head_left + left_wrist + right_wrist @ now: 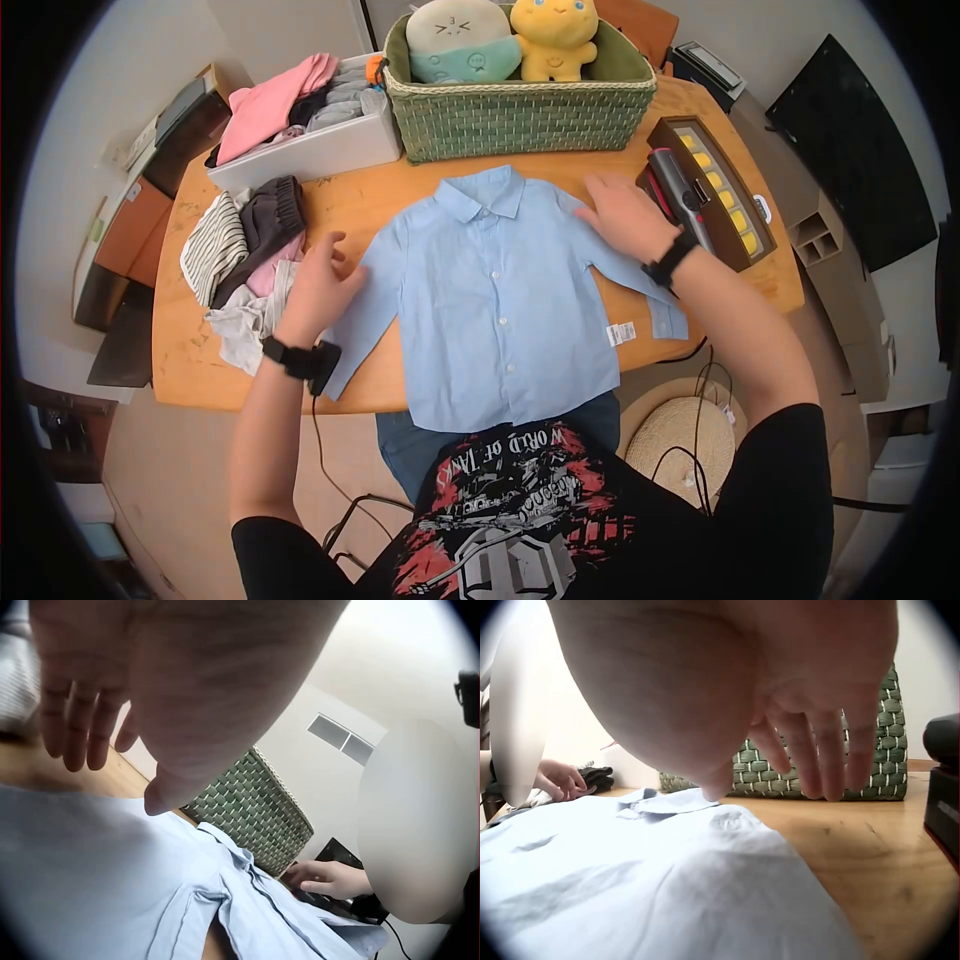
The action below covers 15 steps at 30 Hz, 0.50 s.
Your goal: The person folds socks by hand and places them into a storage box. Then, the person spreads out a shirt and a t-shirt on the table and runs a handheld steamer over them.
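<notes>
A light blue button-up shirt (490, 290) lies spread front side up on the wooden table, collar toward the back, its hem reaching past the front edge. My left hand (322, 287) is at the sleeve on the left, fingers loosely bent and holding nothing; in the left wrist view its fingers (79, 731) hang apart over the table and shirt. Beside the shoulder on the right is my right hand (630, 217), fingers extended and thumb toward the sleeve. The right wrist view shows those fingers (817, 754) pointing down past the shirt's edge, gripping nothing.
Left of the shirt lies a pile of crumpled clothes (245, 245). At the back stand a white bin (310, 158) of clothes and a green woven basket (520, 125) with two plush toys. A brown box (745, 262) and a grey-red device (678, 190) sit at right.
</notes>
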Tool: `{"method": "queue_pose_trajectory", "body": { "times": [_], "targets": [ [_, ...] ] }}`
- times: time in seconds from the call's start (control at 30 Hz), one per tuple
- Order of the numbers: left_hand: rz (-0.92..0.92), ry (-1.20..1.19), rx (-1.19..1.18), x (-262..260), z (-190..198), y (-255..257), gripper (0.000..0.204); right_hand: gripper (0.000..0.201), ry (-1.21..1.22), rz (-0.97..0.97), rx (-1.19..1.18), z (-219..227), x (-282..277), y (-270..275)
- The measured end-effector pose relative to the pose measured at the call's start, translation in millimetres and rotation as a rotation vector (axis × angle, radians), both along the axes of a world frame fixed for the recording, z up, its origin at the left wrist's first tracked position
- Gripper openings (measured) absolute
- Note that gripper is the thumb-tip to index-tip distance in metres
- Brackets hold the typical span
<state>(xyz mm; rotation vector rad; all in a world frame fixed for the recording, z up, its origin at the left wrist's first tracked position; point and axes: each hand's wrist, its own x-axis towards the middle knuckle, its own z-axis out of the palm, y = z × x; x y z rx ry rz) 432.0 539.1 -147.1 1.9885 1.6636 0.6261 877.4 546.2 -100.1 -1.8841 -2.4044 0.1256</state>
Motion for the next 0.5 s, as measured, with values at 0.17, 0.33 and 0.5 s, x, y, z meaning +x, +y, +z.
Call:
{"method": "queue_pose_trajectory", "body": {
  "times": [0.17,0.33,0.5],
  "targets": [
    [-0.252,0.315,0.391,-3,16,-35,0.059,0.052,-0.048,0.053,0.177,-19,17,-51],
    [-0.472,0.411,0.153,-7,6,-41,0.065,0.059,-0.034,-0.051,0.219,-35,21,-93],
    [-0.475,0.451,0.04,-5,17,-39,0.066,0.044,-0.012,-0.219,-0.101,-6,38,-103]
  ]
}}
